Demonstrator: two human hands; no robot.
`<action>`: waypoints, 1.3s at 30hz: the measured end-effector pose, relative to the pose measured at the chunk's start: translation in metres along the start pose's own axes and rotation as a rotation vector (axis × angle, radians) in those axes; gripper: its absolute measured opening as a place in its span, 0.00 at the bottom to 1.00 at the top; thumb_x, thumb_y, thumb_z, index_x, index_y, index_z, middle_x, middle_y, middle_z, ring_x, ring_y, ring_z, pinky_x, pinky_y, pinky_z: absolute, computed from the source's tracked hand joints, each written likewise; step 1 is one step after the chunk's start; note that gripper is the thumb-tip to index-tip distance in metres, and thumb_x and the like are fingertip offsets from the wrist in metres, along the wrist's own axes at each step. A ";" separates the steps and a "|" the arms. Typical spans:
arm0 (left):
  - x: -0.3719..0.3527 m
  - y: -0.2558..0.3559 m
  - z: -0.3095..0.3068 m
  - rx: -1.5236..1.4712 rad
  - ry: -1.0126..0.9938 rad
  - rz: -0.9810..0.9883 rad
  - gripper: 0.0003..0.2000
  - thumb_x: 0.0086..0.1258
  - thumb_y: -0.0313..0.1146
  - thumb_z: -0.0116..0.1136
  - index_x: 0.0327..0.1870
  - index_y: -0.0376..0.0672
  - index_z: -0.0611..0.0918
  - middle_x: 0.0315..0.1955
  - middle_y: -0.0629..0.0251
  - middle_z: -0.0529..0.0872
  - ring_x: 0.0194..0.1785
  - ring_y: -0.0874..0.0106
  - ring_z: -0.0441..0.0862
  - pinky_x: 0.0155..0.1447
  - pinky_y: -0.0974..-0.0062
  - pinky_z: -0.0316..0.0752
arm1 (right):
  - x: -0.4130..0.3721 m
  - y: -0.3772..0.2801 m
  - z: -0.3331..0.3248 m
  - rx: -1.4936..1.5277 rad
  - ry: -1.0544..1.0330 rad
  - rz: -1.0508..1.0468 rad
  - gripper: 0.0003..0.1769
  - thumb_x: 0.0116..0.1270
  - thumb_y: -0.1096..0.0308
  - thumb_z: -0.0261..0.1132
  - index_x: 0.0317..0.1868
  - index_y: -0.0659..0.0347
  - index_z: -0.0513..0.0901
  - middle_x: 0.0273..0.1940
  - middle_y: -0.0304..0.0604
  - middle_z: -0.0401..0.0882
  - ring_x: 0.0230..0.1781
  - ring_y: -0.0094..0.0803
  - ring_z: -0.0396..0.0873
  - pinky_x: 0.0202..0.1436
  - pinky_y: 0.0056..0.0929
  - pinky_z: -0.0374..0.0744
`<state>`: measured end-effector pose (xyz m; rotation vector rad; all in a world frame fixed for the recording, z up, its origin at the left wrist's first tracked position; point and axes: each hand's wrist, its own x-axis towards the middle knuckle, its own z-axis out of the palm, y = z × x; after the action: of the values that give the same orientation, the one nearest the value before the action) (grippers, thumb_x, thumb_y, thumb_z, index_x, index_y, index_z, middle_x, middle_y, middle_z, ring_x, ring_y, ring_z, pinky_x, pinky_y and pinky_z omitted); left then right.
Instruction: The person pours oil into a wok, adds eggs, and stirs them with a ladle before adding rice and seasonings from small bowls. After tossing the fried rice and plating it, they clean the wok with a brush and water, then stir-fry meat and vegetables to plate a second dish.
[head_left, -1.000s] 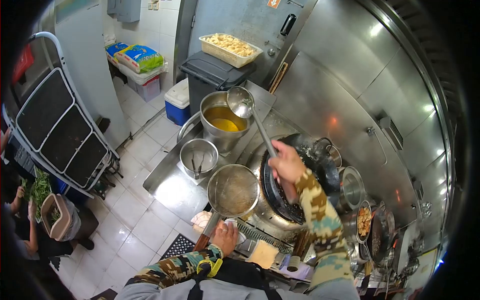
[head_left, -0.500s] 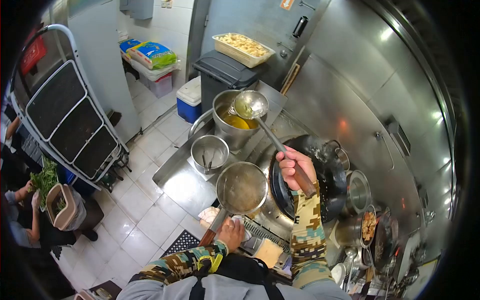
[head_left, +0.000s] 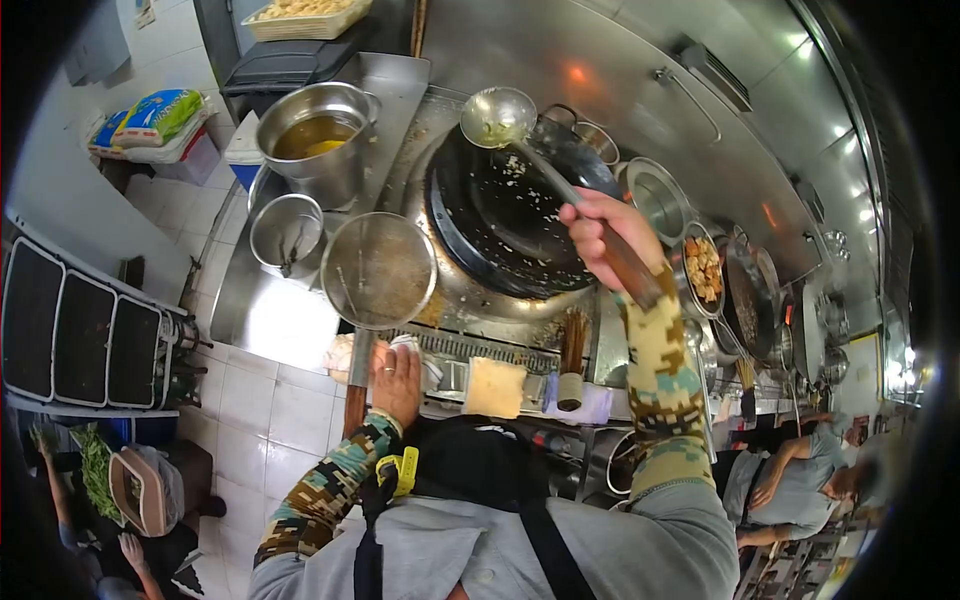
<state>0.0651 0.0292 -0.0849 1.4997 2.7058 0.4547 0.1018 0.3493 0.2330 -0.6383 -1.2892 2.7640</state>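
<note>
The right hand [head_left: 603, 236] has its grip clamped on the wooden handle of the ladle [head_left: 497, 116]. The ladle's shaft slants up and left across the wok [head_left: 500, 215], and its bowl hangs over the far rim with a little greenish residue in it. The wok is dark and nearly bare, with only pale scraps stuck to its wall.

The left hand [head_left: 397, 377] lies against the handle of the strainer [head_left: 378, 270] at the near edge of the surface [head_left: 260, 310]. I cannot tell whether that grip is closed round the handle or only resting beside it. The strainer sits level just left of the wok, nothing visible in its mesh.

Far left stands a pot [head_left: 315, 140] of amber oil, with a small pot [head_left: 287, 230] near it holding utensils. A bowl of food [head_left: 703, 268] sits right of the wok.

By my reading, the step in hand is working the wok with the ladle, strainer kept ready. Any next move with the ladle calls for a level bowl and a clear path past the strainer.
</note>
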 end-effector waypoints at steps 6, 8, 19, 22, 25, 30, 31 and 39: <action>-0.004 -0.003 0.001 0.060 -0.082 0.023 0.31 0.59 0.34 0.56 0.66 0.34 0.69 0.66 0.44 0.69 0.67 0.47 0.67 0.64 0.56 0.68 | 0.033 0.075 -0.110 -0.595 0.503 -0.434 0.23 0.60 0.79 0.58 0.58 0.69 0.74 0.20 0.40 0.73 0.12 0.27 0.70 0.18 0.27 0.74; -0.003 0.005 -0.024 0.066 -0.187 0.041 0.35 0.56 0.37 0.60 0.68 0.35 0.68 0.67 0.43 0.69 0.68 0.47 0.67 0.67 0.56 0.66 | 0.016 0.106 -0.144 -0.679 0.628 -0.541 0.34 0.59 0.81 0.56 0.69 0.70 0.66 0.23 0.40 0.75 0.14 0.25 0.73 0.18 0.28 0.73; 0.112 0.109 -0.111 -0.184 0.275 0.375 0.27 0.63 0.31 0.57 0.64 0.33 0.71 0.63 0.45 0.73 0.68 0.48 0.68 0.69 0.55 0.63 | -0.119 0.131 -0.146 -1.585 0.727 -0.583 0.40 0.59 0.77 0.57 0.74 0.57 0.60 0.39 0.62 0.80 0.36 0.55 0.81 0.41 0.45 0.79; 0.140 0.119 -0.091 0.058 0.274 0.512 0.32 0.66 0.36 0.53 0.72 0.34 0.63 0.72 0.47 0.63 0.76 0.49 0.57 0.76 0.53 0.54 | -0.098 0.169 -0.179 -1.601 0.692 -0.539 0.36 0.56 0.77 0.56 0.70 0.61 0.66 0.40 0.65 0.80 0.38 0.59 0.80 0.42 0.50 0.79; 0.139 0.127 -0.073 -0.204 0.309 0.658 0.28 0.68 0.33 0.52 0.69 0.32 0.67 0.68 0.41 0.67 0.73 0.42 0.61 0.75 0.48 0.55 | -0.123 0.175 -0.112 -1.304 0.812 -0.523 0.22 0.55 0.67 0.61 0.52 0.63 0.75 0.33 0.57 0.82 0.36 0.53 0.82 0.39 0.47 0.79; 0.069 0.179 -0.070 -0.821 -0.285 0.811 0.18 0.70 0.39 0.56 0.53 0.34 0.78 0.48 0.47 0.81 0.54 0.48 0.78 0.59 0.58 0.71 | -0.225 0.222 -0.026 -0.074 0.316 -0.726 0.41 0.64 0.76 0.57 0.77 0.60 0.51 0.31 0.38 0.77 0.16 0.20 0.74 0.18 0.21 0.73; 0.051 0.181 -0.049 -0.906 -0.471 0.823 0.17 0.70 0.41 0.56 0.50 0.35 0.79 0.45 0.50 0.82 0.51 0.49 0.80 0.56 0.59 0.73 | -0.254 0.239 -0.013 -0.014 0.305 -0.715 0.40 0.66 0.76 0.58 0.77 0.60 0.51 0.30 0.37 0.76 0.15 0.19 0.73 0.16 0.19 0.72; -0.114 0.265 -0.053 -0.787 -1.027 1.211 0.06 0.64 0.27 0.59 0.39 0.37 0.82 0.34 0.55 0.85 0.36 0.59 0.83 0.43 0.68 0.77 | -0.462 0.424 0.158 0.507 0.737 -0.802 0.38 0.66 0.77 0.59 0.76 0.60 0.56 0.31 0.34 0.72 0.16 0.15 0.68 0.15 0.15 0.68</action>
<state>0.3383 0.0533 0.0202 2.0096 0.5849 0.4345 0.5280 -0.1335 0.1731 -0.7555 -0.4822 1.7951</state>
